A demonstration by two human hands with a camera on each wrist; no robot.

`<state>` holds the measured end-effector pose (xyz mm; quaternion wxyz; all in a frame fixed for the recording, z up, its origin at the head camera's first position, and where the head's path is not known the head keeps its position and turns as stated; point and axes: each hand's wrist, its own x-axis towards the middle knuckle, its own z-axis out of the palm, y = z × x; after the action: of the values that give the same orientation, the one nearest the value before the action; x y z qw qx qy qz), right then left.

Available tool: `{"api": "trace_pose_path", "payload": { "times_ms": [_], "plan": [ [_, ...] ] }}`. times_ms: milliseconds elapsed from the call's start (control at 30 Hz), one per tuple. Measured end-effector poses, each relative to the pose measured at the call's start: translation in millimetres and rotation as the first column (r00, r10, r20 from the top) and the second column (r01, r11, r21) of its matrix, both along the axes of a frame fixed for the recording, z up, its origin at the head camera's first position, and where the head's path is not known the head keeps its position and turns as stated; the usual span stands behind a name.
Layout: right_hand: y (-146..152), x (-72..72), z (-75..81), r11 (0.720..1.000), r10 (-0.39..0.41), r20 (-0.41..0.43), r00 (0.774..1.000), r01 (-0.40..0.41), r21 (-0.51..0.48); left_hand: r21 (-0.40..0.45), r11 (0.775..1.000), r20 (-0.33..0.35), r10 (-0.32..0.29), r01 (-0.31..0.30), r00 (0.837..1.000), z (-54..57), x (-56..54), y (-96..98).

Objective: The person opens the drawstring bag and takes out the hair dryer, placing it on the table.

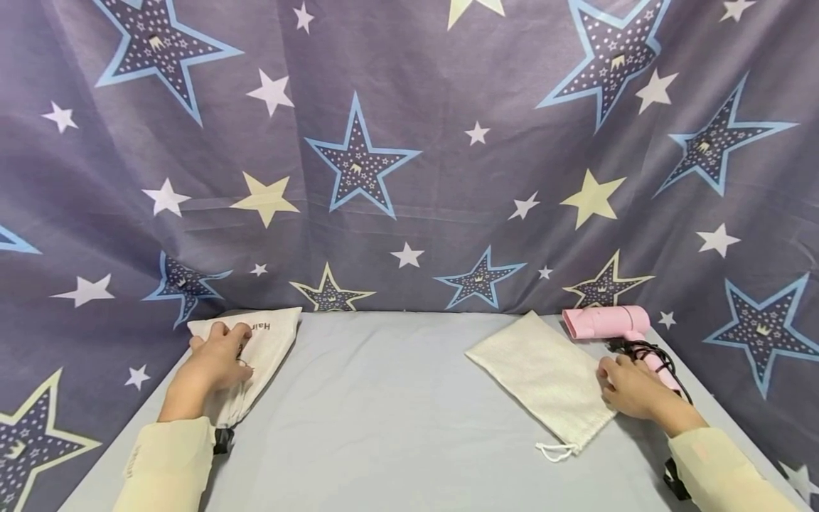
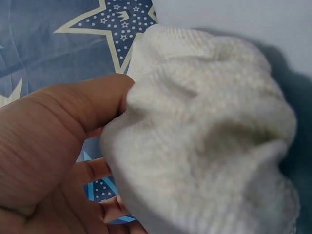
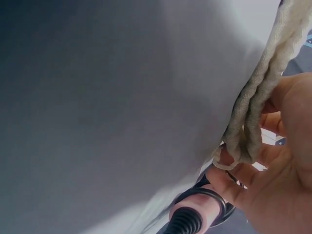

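At the far left of the table, my left hand [image 1: 214,359] lies over a white cloth bag [image 1: 274,345] with dark lettering, "Hair" being readable. In the left wrist view its thumb presses into the bunched cloth [image 2: 209,122], and the other fingers reach behind it. On the right, my right hand [image 1: 633,387] grips the side edge of a cream drawstring bag [image 1: 547,377], which lies flat with its white cord toward me. The right wrist view has the folded bag edge [image 3: 256,102] between thumb and fingers. Beside that hand sits a pink hair dryer [image 1: 608,322].
A black cord [image 1: 646,350] is wound about the dryer's handle. The pale tabletop [image 1: 384,412] stretches between the two bags. A purple-grey curtain with stars [image 1: 422,206] hangs behind the table and along both sides.
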<state>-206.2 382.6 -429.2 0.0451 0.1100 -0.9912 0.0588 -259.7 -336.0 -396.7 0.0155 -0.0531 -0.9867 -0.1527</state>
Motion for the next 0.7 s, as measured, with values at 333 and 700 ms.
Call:
{"api": "trace_pose_path", "payload": {
  "times_ms": [333,700],
  "plan": [
    [0.6,-0.1,-2.1,0.999,0.044,-0.036,0.998,-0.044,0.019,-0.001,1.0,-0.046,-0.025,0.025,0.999,1.9,1.1,0.9],
    [-1.2,-0.5,-4.0,0.998,0.06,-0.071,0.996,-0.058,0.022,0.025,0.997,-0.092,-0.067,0.07,0.993,1.2,1.1,3.1]
  ]
}}
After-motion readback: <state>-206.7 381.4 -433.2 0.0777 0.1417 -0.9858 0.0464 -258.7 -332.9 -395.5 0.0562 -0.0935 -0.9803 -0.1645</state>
